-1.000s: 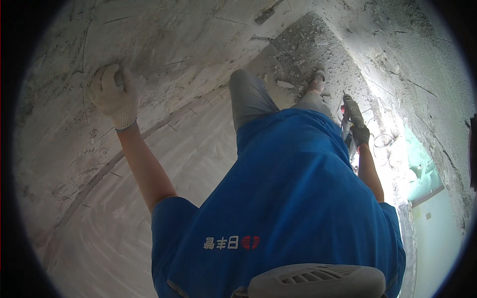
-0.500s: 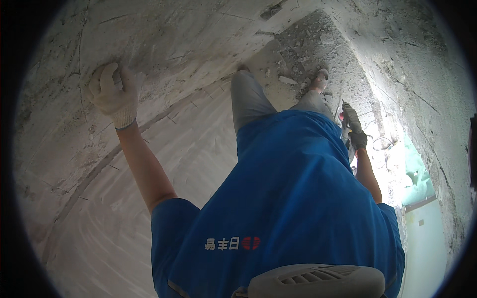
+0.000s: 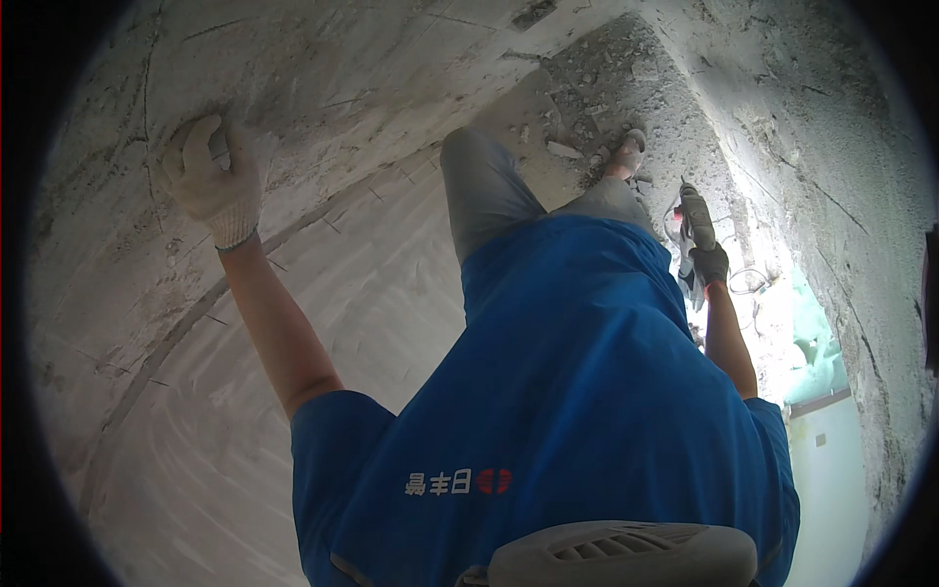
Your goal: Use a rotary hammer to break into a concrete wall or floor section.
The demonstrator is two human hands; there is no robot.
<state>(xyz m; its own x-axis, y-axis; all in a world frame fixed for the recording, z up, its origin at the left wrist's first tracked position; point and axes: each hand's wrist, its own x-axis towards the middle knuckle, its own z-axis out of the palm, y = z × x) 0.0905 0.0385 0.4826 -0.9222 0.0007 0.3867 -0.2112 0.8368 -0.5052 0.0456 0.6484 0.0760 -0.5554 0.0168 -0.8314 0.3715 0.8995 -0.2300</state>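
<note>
My left hand [image 3: 209, 178], in a white knitted glove, rests against the rough grey wall [image 3: 264, 88] at upper left. Its fingers are curled, and I cannot make out what, if anything, lies inside them. On the right, my right hand [image 3: 708, 266], in a dark glove, is closed round a power drill [image 3: 696, 215] with its bit pointing away from me toward the rubble. The drill is beside my right leg [image 3: 616, 201], and part of it is hidden by my blue shirt.
Broken chunks and grit [image 3: 577, 108] cover the corner by my right foot [image 3: 626, 147]. A bright, rough wall [image 3: 831, 147] rises at right, with a loose cable [image 3: 748, 282] near the drill and a pale green area [image 3: 817, 342] beyond. A smooth pale surface [image 3: 254, 430] spans the lower left.
My left hand sits slightly higher and further left in the view. The drill has shifted slightly up. My left foot, glimpsed half a second ago, is hidden behind my knee.
</note>
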